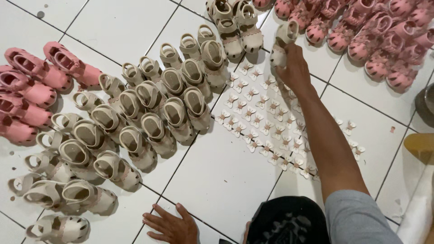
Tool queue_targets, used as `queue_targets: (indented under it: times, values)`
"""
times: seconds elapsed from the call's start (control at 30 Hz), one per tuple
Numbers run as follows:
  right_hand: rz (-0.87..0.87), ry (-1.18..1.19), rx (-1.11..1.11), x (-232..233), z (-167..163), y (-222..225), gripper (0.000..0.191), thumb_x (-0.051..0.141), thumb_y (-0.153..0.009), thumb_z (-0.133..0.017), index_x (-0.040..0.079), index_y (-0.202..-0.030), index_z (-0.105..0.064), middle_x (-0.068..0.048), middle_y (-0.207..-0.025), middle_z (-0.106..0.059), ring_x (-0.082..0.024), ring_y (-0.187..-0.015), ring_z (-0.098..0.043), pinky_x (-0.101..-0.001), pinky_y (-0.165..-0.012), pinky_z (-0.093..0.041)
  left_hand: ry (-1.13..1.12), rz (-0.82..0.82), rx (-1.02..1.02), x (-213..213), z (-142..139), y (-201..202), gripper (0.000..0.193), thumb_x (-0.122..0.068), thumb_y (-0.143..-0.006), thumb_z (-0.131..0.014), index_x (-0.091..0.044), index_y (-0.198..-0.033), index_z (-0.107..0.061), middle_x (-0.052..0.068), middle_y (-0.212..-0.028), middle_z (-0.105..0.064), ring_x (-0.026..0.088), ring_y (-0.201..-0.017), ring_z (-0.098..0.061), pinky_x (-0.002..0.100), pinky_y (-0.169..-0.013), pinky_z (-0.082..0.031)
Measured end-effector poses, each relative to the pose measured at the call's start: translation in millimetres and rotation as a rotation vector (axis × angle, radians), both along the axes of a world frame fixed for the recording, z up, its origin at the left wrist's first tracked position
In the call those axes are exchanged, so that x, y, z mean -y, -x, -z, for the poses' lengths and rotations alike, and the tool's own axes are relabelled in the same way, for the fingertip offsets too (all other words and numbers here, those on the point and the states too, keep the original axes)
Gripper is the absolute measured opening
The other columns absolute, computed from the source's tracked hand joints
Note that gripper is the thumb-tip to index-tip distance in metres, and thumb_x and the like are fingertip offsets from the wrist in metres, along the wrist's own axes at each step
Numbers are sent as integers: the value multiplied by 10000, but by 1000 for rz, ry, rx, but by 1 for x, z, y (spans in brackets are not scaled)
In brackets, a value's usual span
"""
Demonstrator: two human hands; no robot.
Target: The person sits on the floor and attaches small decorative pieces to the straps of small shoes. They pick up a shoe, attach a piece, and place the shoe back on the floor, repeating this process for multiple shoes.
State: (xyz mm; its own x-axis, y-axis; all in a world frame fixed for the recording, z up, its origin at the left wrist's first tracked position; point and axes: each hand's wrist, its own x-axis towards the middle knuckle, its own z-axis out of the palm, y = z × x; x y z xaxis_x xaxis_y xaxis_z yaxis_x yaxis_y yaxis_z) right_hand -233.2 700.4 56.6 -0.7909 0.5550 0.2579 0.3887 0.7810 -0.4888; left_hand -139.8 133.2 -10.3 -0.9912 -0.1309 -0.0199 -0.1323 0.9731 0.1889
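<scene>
My right hand (294, 68) reaches far across the white tiled floor (226, 180) and is closed on a small cream sandal (284, 39), next to a few other cream sandals (235, 27) at the top. My forearm passes over rows of small white butterfly-shaped ornaments (253, 122) laid flat on the tiles. My left hand (171, 226) rests flat on the floor at the bottom, fingers spread, holding nothing. Rows of cream sandals (135, 117) stand to the left of the ornaments.
Pink sandals (31, 90) lie at the far left, and a pile of pink sandals (375, 36) fills the top right. A black-clothed knee (289, 221) is at the bottom. A yellow object (420, 144) and a white roll (418, 212) sit at the right edge.
</scene>
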Motion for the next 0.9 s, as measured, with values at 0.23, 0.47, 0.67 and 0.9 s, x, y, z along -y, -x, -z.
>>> queue_targets:
  times: [0.23, 0.47, 0.67, 0.9]
  values:
    - [-56, 384, 188, 144, -70, -98, 637, 131, -822, -798, 56, -1366, -476, -235, -1418, -506, -374, -1201, -623, -458, -960, -612, -29, 31, -43, 14, 2, -20, 838, -497, -1015, -385, -21, -1643, -100, 325, -1693, 4, 441, -1592, 27, 681, -1215, -11]
    - [-588, 422, 399, 358, -84, -167, 610, 215, -760, -824, 20, -1255, -525, -206, -1170, -622, -368, -1004, -659, -462, -864, -549, -216, 252, 54, 74, -4, -37, 865, -477, -955, -486, -42, -1619, -143, 262, -1677, -10, 406, -1560, 4, 598, -1209, -33]
    - [-724, 375, 232, 474, -49, -222, 630, 125, -775, -746, -28, -1323, -474, -240, -1217, -582, -401, -1019, -619, -489, -792, -542, -569, 384, 162, 123, -38, -93, 805, -273, -912, -586, -61, -1615, -255, 194, -1708, -177, 380, -1587, -177, 503, -1225, -226]
    - [-517, 374, 93, 449, -65, -273, 210, 265, -976, -693, 64, -1032, -721, -119, -983, -749, -319, -926, -700, -453, -841, -552, -561, 605, 57, 100, -74, -143, 910, -203, -850, -743, -11, -1591, -252, 271, -1621, -292, 431, -1505, -275, 505, -1200, -283]
